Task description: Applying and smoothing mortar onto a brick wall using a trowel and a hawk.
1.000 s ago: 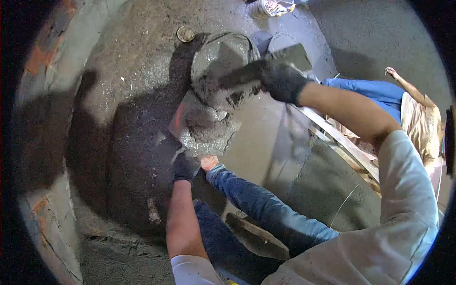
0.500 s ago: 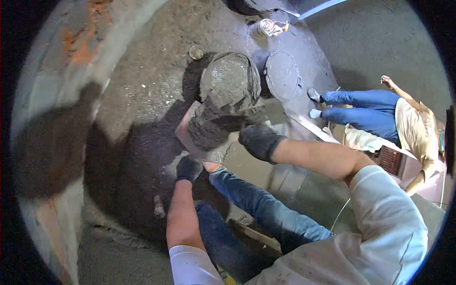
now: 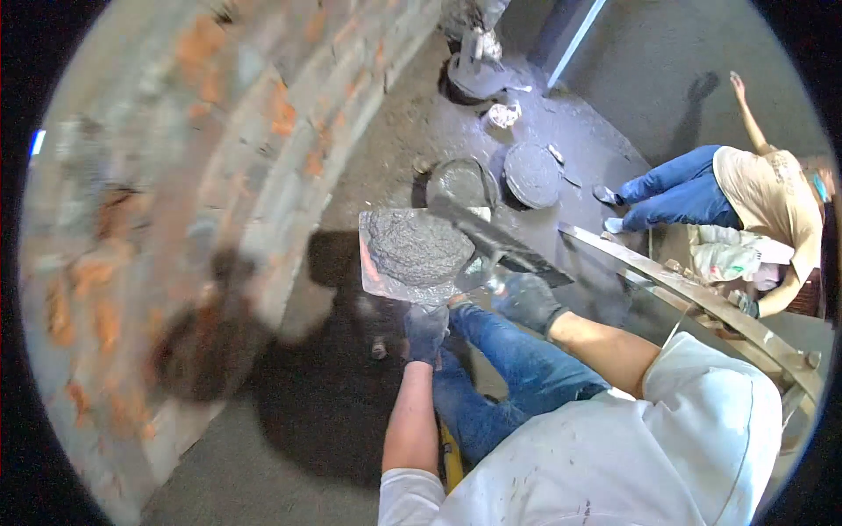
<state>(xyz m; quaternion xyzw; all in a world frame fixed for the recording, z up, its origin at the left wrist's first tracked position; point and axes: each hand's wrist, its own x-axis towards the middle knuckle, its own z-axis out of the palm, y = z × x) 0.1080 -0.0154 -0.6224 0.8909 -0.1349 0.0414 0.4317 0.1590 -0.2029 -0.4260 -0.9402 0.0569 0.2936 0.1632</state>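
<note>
In a dark glove, my left hand [image 3: 426, 335] is closed under the near edge of a square plasterer's hawk [image 3: 381, 283]; its handle is hidden. A thick heap of wet grey mortar [image 3: 417, 247] covers most of the board. My right hand [image 3: 529, 303], also gloved, is wrapped round the handle of a long plastering trowel [image 3: 517, 248]. The trowel's dark blade slants across the right side of the hawk, its far end by the mortar. Whether the blade touches the heap, I cannot tell. Beyond the hawk stands a bucket of mortar [image 3: 465, 182], partly covered by the board and blade.
A rough brick wall [image 3: 219, 167] rises on the left. Farther off are a second round mortar container [image 3: 531, 178] and a small white tub [image 3: 503, 115]. At right, a co-worker [image 3: 745, 188] stands behind long rails [image 3: 667, 276] and a white sack [image 3: 724, 254].
I have straightened up and turned toward the brick wall. The hawk has lifted away from the bucket with a fuller heap on it. The trowel has swung to its right side.
</note>
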